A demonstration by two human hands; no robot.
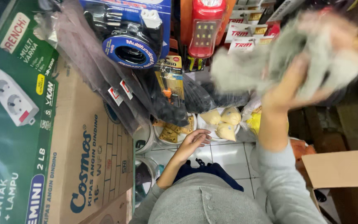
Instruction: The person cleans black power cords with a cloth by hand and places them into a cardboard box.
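Your right hand (289, 89) is raised high, gripping a blurred bundle of grey cloth (311, 49) that is spreading from lower left to upper right above your fingers, in front of the hanging packets. Your left hand (193, 143) is hanging low and open, holding nothing, well apart from the cloth and just beside the white tubs (172, 135) near the edge of the tiled floor (228, 157).

Site: small hardware shop, where I stand.
Hanging packaged electrical goods (135, 41); stacked fan cartons (88, 157); bagged stock on tiled floor (228, 155).
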